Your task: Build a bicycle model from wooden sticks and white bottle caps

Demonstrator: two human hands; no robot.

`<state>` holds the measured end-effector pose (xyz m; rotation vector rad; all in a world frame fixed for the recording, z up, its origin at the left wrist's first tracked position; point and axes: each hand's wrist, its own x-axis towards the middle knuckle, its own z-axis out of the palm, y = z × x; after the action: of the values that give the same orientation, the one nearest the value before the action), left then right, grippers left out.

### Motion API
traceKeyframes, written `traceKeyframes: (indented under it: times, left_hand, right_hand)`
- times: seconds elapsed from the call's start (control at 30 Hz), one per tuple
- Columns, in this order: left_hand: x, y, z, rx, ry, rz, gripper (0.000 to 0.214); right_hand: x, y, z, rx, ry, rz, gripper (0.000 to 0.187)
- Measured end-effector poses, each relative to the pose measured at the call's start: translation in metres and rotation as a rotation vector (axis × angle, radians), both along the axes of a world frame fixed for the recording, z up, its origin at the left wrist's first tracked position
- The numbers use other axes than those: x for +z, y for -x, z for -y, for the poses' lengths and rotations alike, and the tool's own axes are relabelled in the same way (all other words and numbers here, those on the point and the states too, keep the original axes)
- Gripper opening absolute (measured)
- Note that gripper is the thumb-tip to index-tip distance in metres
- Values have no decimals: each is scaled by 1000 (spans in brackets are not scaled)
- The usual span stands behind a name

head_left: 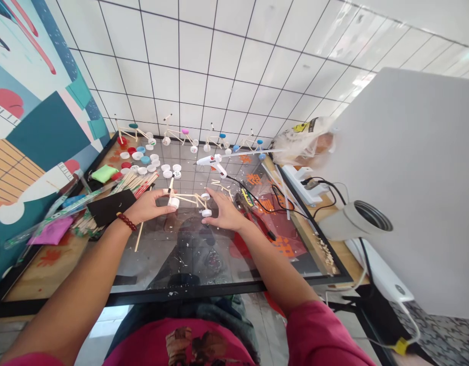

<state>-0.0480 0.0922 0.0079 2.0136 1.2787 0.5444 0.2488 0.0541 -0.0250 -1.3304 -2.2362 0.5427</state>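
Observation:
Between my two hands is a small tricycle model (186,197) built from thin wooden sticks with white bottle caps as wheels. My left hand (152,206) grips its front end, thumb against the front white cap (174,203), where a dark-tipped upright stick rises. Thumb and fingers of my right hand (223,211) close around the pair of rear caps (206,204). Below my left hand a loose wooden stick (139,237) lies on the glass tabletop (161,269). A few small stick pieces (222,187) are just beyond my right hand.
A white glue gun (213,162) lies behind the model, its black cord running right past pliers (262,223) and a cutter (246,197). Similar finished models (181,133) line the wall. Loose caps (143,159), bundled sticks (133,182) and clay packets (104,173) sit left; a power strip (303,184) right.

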Motion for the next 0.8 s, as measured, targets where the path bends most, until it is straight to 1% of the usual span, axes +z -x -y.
traceKeyframes:
  times: [0.37,0.8]
  left_hand:
    - [-2,0,-1,-17,-23,5,63]
    - [-4,1,-2,-21,-20,25,68]
  right_hand:
    - [0,0,1,-2,4,8,108]
    - [1,0,1,-6,20,2,108]
